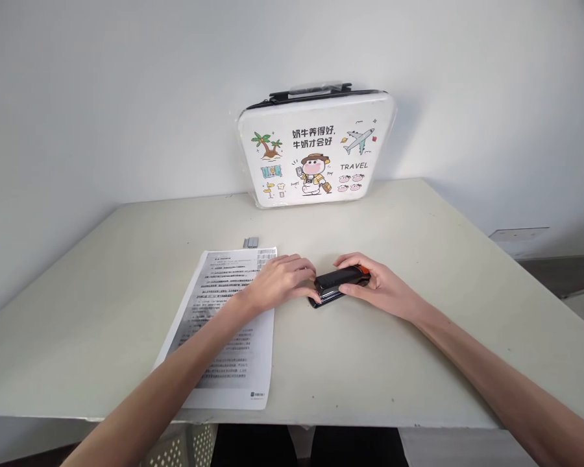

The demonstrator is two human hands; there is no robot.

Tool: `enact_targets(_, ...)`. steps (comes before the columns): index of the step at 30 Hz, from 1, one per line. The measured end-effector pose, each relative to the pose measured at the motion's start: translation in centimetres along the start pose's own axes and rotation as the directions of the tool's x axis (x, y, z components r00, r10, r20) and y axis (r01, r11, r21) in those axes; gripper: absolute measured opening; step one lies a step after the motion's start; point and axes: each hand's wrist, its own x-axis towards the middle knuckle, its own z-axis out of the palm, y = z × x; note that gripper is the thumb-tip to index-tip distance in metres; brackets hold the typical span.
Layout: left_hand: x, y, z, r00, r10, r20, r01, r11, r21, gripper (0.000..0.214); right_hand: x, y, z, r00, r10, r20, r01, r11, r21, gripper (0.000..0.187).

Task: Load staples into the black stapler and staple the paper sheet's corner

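Observation:
A black stapler [338,284] with an orange end lies on the table [418,350] between my two hands. My right hand [377,283] wraps around its right, orange end, fingers curled over the top. Fingertips of my left hand [282,279] press on the stapler's left end, curved and close together. Under my left forearm a printed sheet of paper [224,331] lies flat. A small grey strip of staples [250,242] rests just beyond the paper's top edge.
A white cartoon-printed case [316,152] with a black handle leans upright against the wall at the table's back edge. The table's near edge runs just below the paper. A white perforated bin [185,447] shows under the table.

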Motion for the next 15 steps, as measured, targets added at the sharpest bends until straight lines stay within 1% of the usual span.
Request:
enact_targets(3,-1.6,0.9,-0.9,0.997,-0.069,-0.025,0.069,0.997,0.021,0.04,0.1,-0.1,0.0,1.0,-0.003,0.009,0.003,1.0,0.003,0.031)
enact_targets(5,-4.0,1.7,-2.0,0.992,-0.118,-0.04,0.119,0.993,0.012,0.038,0.1,-0.2,-0.1,1.0,0.006,0.003,-0.006,1.0,0.001,0.032)
enact_targets(7,-7.2,2.5,-3.4,0.985,-0.172,-0.019,0.172,0.985,-0.023,0.044,0.1,-0.2,-0.1,1.0,0.026,-0.006,-0.026,1.0,0.011,0.032)
enact_targets(9,-10.9,3.3,-4.7,0.974,-0.22,0.049,0.222,0.974,-0.042,0.057,0.1,-0.2,-0.1,0.999,0.04,-0.008,-0.04,0.999,0.028,0.032)
enact_targets(10,-12.7,3.9,-5.3,0.968,-0.237,0.082,0.24,0.97,-0.033,0.067,0.0,-0.2,-0.1,0.999,0.047,-0.006,-0.046,0.998,0.036,0.031)
enact_targets(11,-14.3,4.4,-5.7,0.954,-0.264,0.142,0.269,0.963,-0.017,0.083,0.0,-0.3,-0.1,0.999,0.052,-0.005,-0.051,0.998,0.04,0.031)
enact_targets(13,-17.0,5.9,-6.0,0.927,-0.292,0.235,0.301,0.954,-0.004,0.112,0.0,-0.4,-0.1,0.998,0.06,-0.006,-0.06,0.997,0.042,0.031)
enact_targets(14,-17.9,6.7,-5.9,0.918,-0.294,0.265,0.305,0.952,-0.003,0.12,-0.1,-0.5,-0.1,0.998,0.068,-0.008,-0.068,0.997,0.039,0.031)
enact_targets(15,-18.6,7.5,-5.7,0.914,-0.291,0.282,0.304,0.953,-0.002,0.121,-0.1,-0.6,0.0,0.997,0.079,-0.011,-0.078,0.996,0.035,0.031)
